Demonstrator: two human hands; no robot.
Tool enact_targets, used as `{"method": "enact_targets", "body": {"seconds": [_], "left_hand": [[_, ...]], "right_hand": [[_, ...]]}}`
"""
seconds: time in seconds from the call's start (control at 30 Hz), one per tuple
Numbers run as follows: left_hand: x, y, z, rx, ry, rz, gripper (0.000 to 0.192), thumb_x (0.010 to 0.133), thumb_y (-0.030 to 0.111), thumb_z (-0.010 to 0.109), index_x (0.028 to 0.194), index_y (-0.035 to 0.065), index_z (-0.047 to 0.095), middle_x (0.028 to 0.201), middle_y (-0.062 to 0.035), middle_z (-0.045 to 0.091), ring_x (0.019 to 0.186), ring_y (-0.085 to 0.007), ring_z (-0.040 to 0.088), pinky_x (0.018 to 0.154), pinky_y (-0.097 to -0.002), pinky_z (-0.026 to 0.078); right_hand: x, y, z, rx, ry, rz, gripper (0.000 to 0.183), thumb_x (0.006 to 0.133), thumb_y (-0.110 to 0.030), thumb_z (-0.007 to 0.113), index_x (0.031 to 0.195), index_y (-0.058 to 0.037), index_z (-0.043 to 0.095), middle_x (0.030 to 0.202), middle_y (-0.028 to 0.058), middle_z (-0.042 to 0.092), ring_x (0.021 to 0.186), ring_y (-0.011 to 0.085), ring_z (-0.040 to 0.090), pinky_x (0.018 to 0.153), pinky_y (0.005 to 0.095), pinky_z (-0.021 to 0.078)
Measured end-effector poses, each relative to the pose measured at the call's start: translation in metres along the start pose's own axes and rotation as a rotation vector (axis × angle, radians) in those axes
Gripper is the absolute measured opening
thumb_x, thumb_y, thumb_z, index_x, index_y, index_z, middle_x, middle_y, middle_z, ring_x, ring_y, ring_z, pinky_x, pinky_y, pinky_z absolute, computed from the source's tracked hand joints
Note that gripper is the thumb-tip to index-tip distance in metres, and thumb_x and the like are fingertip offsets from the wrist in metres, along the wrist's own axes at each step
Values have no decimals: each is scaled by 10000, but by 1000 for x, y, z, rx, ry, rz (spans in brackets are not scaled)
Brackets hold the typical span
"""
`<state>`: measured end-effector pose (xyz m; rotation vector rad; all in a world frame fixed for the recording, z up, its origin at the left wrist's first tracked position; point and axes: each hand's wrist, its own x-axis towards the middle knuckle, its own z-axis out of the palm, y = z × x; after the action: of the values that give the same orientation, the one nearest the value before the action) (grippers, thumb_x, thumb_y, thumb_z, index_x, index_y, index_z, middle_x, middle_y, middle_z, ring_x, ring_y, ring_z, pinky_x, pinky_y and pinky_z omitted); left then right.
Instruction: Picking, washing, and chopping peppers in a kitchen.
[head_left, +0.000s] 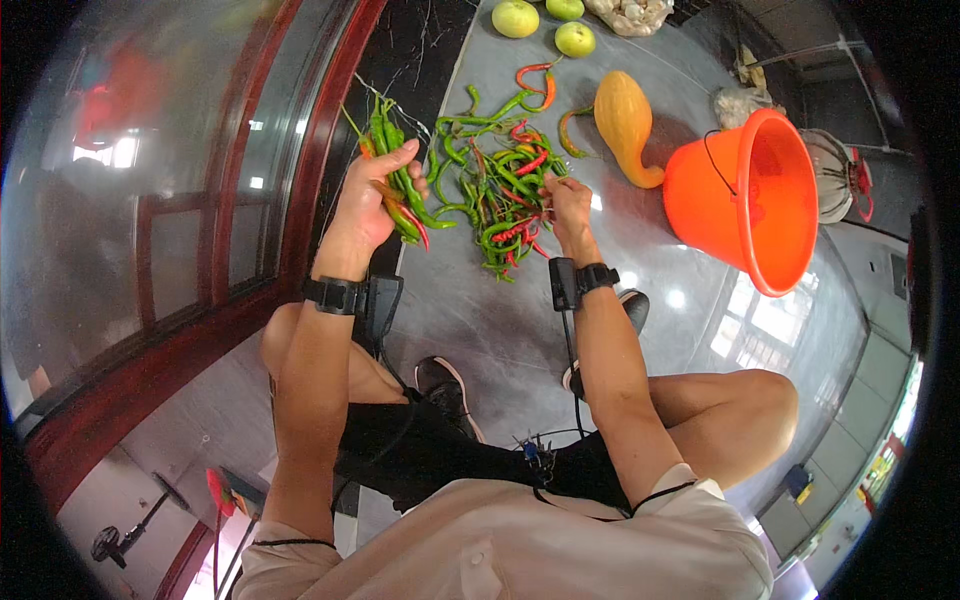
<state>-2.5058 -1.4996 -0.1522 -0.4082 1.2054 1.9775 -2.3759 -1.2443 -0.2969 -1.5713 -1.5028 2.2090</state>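
Note:
My left hand (382, 187) is closed around a bunch of long chili peppers (394, 146), mostly green with some red and orange. It is raised to the left of a loose pile of green and red chili peppers (504, 191) on the grey tiled floor. At the pile's right edge is my right hand (568, 204), its fingertips bent against the peppers; whether it grips one is hidden. Single peppers lie above the pile, and an orange-green curved pepper (568, 133) lies beside a crookneck squash (624, 120).
An orange plastic bucket (705, 187) stands to the right. Round green vegetables (515, 19) and a bag of garlic bulbs (637, 13) lie at the top. A glazed door with a red frame (315, 142) borders the left. My shoes (448, 394) are below the pile.

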Motion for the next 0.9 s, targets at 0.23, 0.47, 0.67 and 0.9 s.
{"method": "enact_targets", "body": {"seconds": [0.23, 0.47, 0.67, 0.9], "left_hand": [[-16, 8, 6, 139, 59, 60, 173, 861, 139, 709, 977, 51, 616, 903, -101, 705, 823, -223, 695, 680, -342, 530], [-43, -7, 39, 339, 17, 74, 302, 846, 64, 698, 1125, -22, 621, 1120, -142, 692, 1050, -245, 672, 781, -365, 541], [-106, -8, 96, 523, -139, 110, 463, 811, -67, 664, 1266, -22, 592, 1262, -92, 639, 1059, -134, 610, 897, -294, 492], [-216, 52, 218, 155, -353, -408, 436, 827, 36, 655, 1253, 19, 561, 1065, -95, 666, 957, -198, 660, 837, -337, 532]], "right_hand": [[-52, -16, -3, -178, -151, -524, 101, 888, -12, 632, 978, 19, 665, 669, 32, 596, 558, 87, 548, 491, 261, 444], [-68, -55, 0, -294, -186, -561, 91, 859, -13, 670, 939, 15, 703, 671, 22, 644, 573, 75, 558, 514, 258, 446], [-171, -152, -19, -533, -593, -327, 94, 883, -78, 668, 903, 9, 696, 663, 24, 639, 563, 69, 550, 509, 255, 439], [-314, -276, -62, -315, -594, -197, 140, 905, -135, 688, 866, 0, 687, 634, -7, 597, 554, 61, 551, 500, 242, 421]]}}
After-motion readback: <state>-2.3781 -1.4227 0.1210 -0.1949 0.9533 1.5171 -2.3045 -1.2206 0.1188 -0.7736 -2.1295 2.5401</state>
